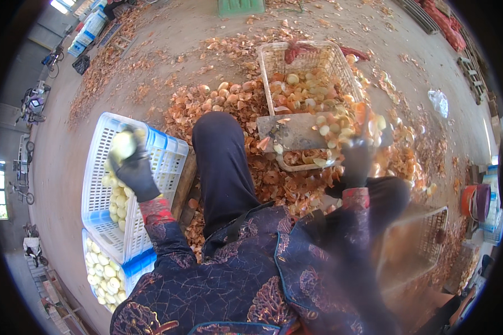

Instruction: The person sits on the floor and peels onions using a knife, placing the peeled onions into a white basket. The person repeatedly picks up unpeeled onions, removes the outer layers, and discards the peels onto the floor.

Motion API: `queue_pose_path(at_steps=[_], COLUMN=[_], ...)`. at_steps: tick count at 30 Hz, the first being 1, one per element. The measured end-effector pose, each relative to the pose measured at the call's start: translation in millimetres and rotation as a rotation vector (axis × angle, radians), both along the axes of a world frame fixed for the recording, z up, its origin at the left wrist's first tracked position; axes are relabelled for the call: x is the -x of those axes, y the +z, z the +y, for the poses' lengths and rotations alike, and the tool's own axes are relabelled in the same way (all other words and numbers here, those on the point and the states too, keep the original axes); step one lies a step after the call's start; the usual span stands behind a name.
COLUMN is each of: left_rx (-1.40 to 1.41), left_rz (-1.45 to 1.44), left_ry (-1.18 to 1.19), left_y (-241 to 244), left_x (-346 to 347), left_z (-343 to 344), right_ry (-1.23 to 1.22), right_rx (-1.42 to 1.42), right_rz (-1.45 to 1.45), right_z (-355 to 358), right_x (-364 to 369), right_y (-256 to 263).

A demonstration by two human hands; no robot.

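My left hand (135,167), in a dark glove, holds a peeled onion (124,144) over a white and blue plastic crate (96,176) with peeled onions (118,203) inside. My right hand (356,161), also gloved and blurred, is over the right end of a board (291,132); whether it holds anything is too blurred to tell. The board lies across a dirty plastic crate (263,69) of onions and loose skins. Some small peeled onions (323,129) rest on the board beside my right hand. Unpeeled onions (231,98) lie in the skins left of that crate.
A second crate (86,240) of peeled onions stands below the left one. Onion skins (276,184) cover the floor around my knees. Another crate (436,251) is at lower right, a green plastic object (241,7) at the top, and a clear plastic bag (438,103) at right.
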State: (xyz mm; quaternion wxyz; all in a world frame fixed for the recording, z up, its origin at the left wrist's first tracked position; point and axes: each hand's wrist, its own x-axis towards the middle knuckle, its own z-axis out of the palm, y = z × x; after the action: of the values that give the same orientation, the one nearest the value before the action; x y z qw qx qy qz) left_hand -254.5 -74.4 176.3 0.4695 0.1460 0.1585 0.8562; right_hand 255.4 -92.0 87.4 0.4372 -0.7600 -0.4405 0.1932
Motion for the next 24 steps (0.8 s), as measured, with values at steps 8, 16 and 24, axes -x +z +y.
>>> queue_pose_path(at_steps=[8,16,24], left_rx=[0.387,0.831,0.553], left_rz=[-0.056,0.868,2.213], left_ry=[-0.325,-0.265,0.069], left_y=[-88.7,-226.2,-386.4], left_x=[-5.4,-36.1,39.4], left_z=[53.2,228.8,376.5], right_ry=[0.377,0.284,0.181], right_rx=[0.024,0.021,0.502], right_rz=[0.280,0.209,0.442], right_z=[47.7,74.1,66.7], right_x=[110.2,120.7,114.2], right_y=[-40.6,-74.1,-57.0])
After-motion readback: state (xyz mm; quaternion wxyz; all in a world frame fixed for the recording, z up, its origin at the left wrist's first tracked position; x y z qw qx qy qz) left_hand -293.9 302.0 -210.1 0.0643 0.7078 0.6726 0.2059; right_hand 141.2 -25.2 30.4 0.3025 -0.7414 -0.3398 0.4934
